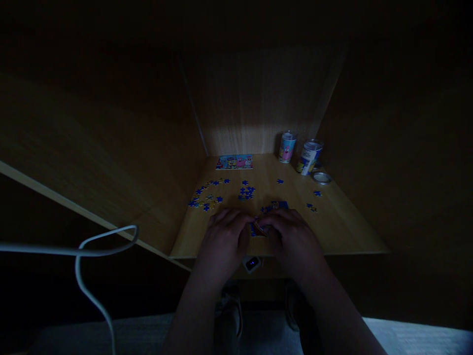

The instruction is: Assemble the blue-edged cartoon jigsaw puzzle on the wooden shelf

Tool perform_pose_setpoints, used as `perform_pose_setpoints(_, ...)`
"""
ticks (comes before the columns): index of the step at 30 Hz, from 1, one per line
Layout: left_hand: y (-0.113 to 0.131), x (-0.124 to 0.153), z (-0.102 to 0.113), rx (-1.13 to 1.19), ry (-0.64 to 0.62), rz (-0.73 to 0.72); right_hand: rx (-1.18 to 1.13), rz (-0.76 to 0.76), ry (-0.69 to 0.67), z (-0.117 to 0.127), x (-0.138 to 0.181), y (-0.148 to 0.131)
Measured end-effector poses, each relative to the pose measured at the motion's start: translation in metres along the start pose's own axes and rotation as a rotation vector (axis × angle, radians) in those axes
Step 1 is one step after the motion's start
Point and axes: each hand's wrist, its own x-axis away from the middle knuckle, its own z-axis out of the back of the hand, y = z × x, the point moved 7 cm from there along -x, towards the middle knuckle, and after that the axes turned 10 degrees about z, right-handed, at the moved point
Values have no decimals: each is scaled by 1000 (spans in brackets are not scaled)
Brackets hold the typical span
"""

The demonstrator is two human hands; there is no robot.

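A partly joined jigsaw puzzle section (258, 230) lies near the front edge of the wooden surface, dark red and blue in colour. My left hand (227, 234) is curled at its left side, thumb and fingertips closed on the puzzle. From the right, my right hand (293, 236) pinches at the same section, its fingertips close to the left ones. More puzzle pieces (280, 204) show just beyond the right fingers. The hands hide part of the section, and the dim light blurs the small pieces in the grip.
Loose puzzle pieces lie in a left group (206, 199) and a middle group (246, 192), with a few at right (312, 207). A picture card (234, 161) lies at the back. Two printed cans (287, 148) and a round lid (321, 178) stand back right. A white cable (107, 252) hangs at left.
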Motion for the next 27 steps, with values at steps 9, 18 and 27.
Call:
perform_pose_setpoints(9,10,2,-2,1,-96,-105,-19,-44,60,3,1,2)
perform_pose_setpoints(18,6,2,-2,-1,-58,-83,-20,-56,48,1,2,6)
perform_pose_setpoints(27,9,3,-1,-60,-61,-80,-30,-66,36,2,1,5)
